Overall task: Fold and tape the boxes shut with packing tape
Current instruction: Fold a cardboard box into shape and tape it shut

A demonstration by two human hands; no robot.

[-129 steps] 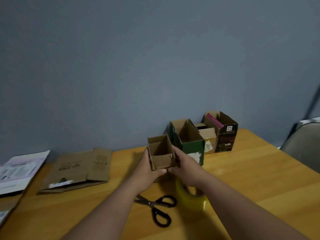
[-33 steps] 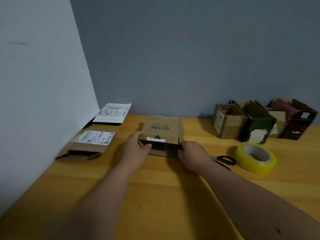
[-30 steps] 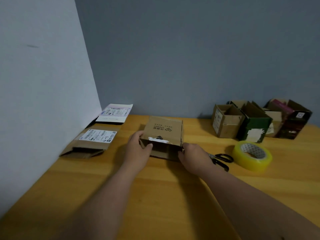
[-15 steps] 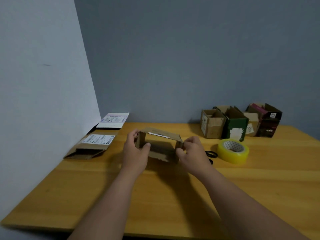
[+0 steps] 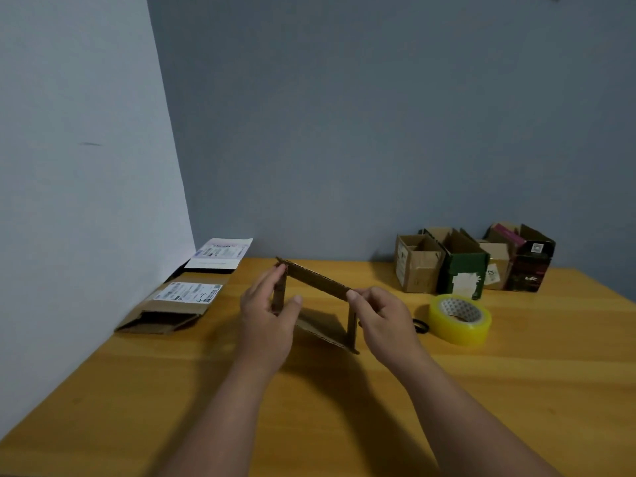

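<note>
I have the brown cardboard box (image 5: 318,287) at the middle of the wooden table (image 5: 344,407), opened into a hollow sleeve so I look straight through it, its bottom panel resting on the tabletop. My left hand (image 5: 266,318) is closed on the sleeve's left wall, thumb on the near side and fingers wrapped over the top left corner. My right hand (image 5: 382,320) pinches the top right corner, thumb tip on the upper panel's edge, the other fingers curled behind the right wall. At about 3 o'clock from the box, just beyond my right hand, lies the yellow roll of packing tape (image 5: 459,320), flat on the table; a dark loop of the scissors' handle (image 5: 420,326) peeks out between that hand and the roll. At 2 o'clock, against the back wall, stands a cluster of open boxes: a plain brown one (image 5: 416,266), a green one (image 5: 463,270) touching it, and a dark one (image 5: 528,263) at the right end. At 9 o'clock, near the side wall, a flattened carton with a white label (image 5: 175,306) lies on the table, and behind it, at 11 o'clock, another flattened package (image 5: 220,254).
</note>
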